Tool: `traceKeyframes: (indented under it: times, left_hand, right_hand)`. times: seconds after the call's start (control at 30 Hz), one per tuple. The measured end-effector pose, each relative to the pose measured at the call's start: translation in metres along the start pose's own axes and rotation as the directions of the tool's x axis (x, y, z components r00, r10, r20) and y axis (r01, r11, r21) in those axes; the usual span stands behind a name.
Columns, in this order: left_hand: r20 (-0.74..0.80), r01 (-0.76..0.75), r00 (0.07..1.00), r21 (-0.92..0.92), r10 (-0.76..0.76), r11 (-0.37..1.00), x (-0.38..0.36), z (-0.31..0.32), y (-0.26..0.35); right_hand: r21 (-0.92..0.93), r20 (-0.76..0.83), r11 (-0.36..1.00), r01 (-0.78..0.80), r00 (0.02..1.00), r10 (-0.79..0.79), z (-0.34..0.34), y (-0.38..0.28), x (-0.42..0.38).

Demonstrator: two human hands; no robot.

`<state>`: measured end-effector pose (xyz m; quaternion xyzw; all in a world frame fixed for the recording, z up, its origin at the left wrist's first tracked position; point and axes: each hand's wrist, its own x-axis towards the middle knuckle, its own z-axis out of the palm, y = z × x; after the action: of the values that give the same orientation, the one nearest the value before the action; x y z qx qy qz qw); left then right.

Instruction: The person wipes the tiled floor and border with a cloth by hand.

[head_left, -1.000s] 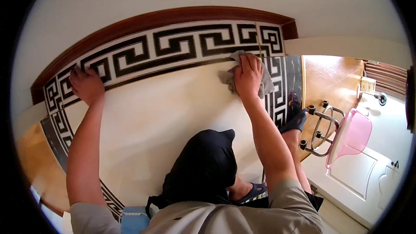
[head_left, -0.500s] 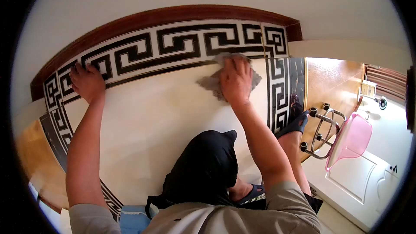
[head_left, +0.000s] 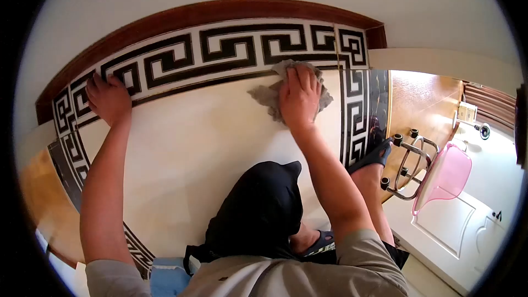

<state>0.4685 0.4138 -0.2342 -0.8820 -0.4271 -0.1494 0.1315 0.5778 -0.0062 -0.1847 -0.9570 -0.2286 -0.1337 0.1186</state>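
Note:
My right hand (head_left: pixel 300 94) presses a crumpled grey cleaning cloth (head_left: pixel 268 99) onto the floor, its fingers pointing away from me. The cloth sticks out on both sides of the palm and past the fingertips, overlapping the lower edge of the black-and-white key-pattern border (head_left: pixel 228 49). At the far left, my left hand (head_left: pixel 110 99) leans on that same border with the fingers spread and nothing in it. Between the two hands lies the cream floor tile (head_left: pixel 187 126).
A dark red baseboard (head_left: pixel 220 10) runs along the wall behind the border. On the right are a metal-legged stool (head_left: pixel 410 165), a pink translucent basin (head_left: pixel 445 179) and a white panelled door (head_left: pixel 451 228). My knee (head_left: pixel 264 198) and slippered foot (head_left: pixel 377 157) are close by.
The cloth and my right hand have shifted very slightly across the tile, and the cloth now shows more sharply. My left hand stays on the border. The view has tilted a little.

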Motion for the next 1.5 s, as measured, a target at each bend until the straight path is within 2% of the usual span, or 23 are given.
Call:
traceKeyframes:
  times: [0.07, 0.1, 0.2, 0.33, 0.4, 0.5, 0.6, 0.63, 0.73, 0.8, 0.87, 0.97, 1.0, 1.07, 1.17, 1.27, 1.3, 1.4, 1.5]
  left_hand:
    - [0.028, 0.022, 0.999, 0.032, -0.023, 0.999, 0.0, 0.0, 0.001]
    - [0.062, 0.027, 0.998, 0.061, -0.031, 0.998, 0.001, -0.001, 0.001]
    - [0.114, 0.025, 0.993, 0.094, -0.035, 0.995, 0.002, -0.005, 0.005]
    - [0.073, 0.012, 0.997, 0.067, -0.017, 0.998, 0.003, -0.001, 0.001]
    - [0.085, 0.011, 0.996, 0.057, -0.016, 0.998, 0.0, -0.003, 0.001]
    - [0.113, 0.026, 0.993, 0.062, -0.033, 0.998, 0.003, -0.013, 0.008]
    - [0.073, 0.022, 0.997, 0.038, -0.025, 0.999, 0.001, -0.003, 0.002]
    - [0.105, 0.027, 0.994, 0.066, -0.034, 0.997, 0.002, -0.003, 0.003]
    - [-0.022, 0.021, 1.0, 0.029, -0.02, 0.999, -0.001, 0.008, -0.001]
    - [-0.026, 0.023, 0.999, 0.009, -0.023, 1.0, 0.0, 0.004, 0.002]
    - [-0.04, 0.022, 0.999, 0.005, -0.022, 1.0, 0.0, -0.001, 0.005]
    - [0.059, -0.005, 0.998, 0.057, 0.002, 0.998, 0.003, -0.003, 0.001]
    - [0.105, 0.002, 0.994, 0.066, -0.009, 0.998, 0.003, -0.005, 0.002]
    - [0.065, 0.019, 0.998, 0.078, -0.024, 0.997, -0.002, -0.004, 0.002]
    - [0.071, 0.026, 0.997, 0.051, -0.029, 0.998, 0.002, -0.007, 0.006]
    - [0.059, 0.038, 0.997, 0.04, -0.04, 0.998, 0.0, -0.004, 0.005]
    - [0.057, 0.025, 0.998, 0.041, -0.028, 0.999, -0.001, -0.003, 0.003]
    - [0.052, 0.018, 0.998, 0.037, -0.02, 0.999, 0.0, -0.006, 0.003]
    - [0.051, 0.02, 0.998, 0.033, -0.022, 0.999, 0.0, -0.007, 0.007]
  right_hand:
    - [0.015, 0.027, 1.0, -0.013, 1.0, 0.012, 0.004, -0.021, 0.0]
    - [0.066, 0.003, 0.993, 0.096, 0.995, -0.097, 0.002, -0.027, 0.001]
    - [0.038, 0.007, 0.983, 0.18, 0.984, -0.18, -0.007, -0.021, 0.009]
    - [-0.031, 0.01, 0.999, -0.019, 1.0, 0.02, -0.012, 0.01, 0.007]
    - [-0.065, 0.046, 0.997, 0.04, 0.998, -0.037, 0.001, -0.008, -0.001]
    - [0.09, 0.033, 0.986, 0.14, 0.989, -0.143, -0.003, -0.037, 0.004]
    - [0.034, 0.087, 0.994, 0.103, 0.991, -0.106, -0.017, -0.014, 0.009]
    - [0.019, 0.049, 0.996, 0.087, 0.995, -0.088, -0.013, -0.005, 0.009]
    - [-0.045, 0.07, 0.999, 0.02, 0.997, -0.016, -0.007, -0.017, 0.002]
    - [0.043, 0.047, 0.992, 0.118, 0.992, -0.12, -0.004, -0.036, 0.002]
    - [0.115, 0.022, 0.983, 0.143, 0.989, -0.146, -0.005, -0.042, 0.004]
    - [0.053, 0.09, 0.993, 0.107, 0.99, -0.111, -0.014, -0.015, 0.007]
    - [0.007, 0.056, 0.997, 0.083, 0.995, -0.084, -0.012, -0.011, 0.006]
    - [-0.02, 0.034, 0.996, 0.091, 0.995, -0.09, -0.003, -0.017, 0.0]
    - [0.076, 0.104, 0.992, 0.102, 0.989, -0.109, 0.0, -0.048, 0.002]
    - [0.101, 0.125, 0.985, 0.137, 0.981, -0.149, -0.007, -0.04, 0.009]
    - [0.031, 0.136, 0.992, 0.124, 0.983, -0.127, -0.012, -0.031, 0.009]
    - [-0.027, 0.025, 0.998, 0.053, 0.998, -0.053, -0.01, -0.004, 0.005]
    - [-0.068, 0.027, 0.998, -0.014, 1.0, 0.016, -0.011, 0.004, 0.005]
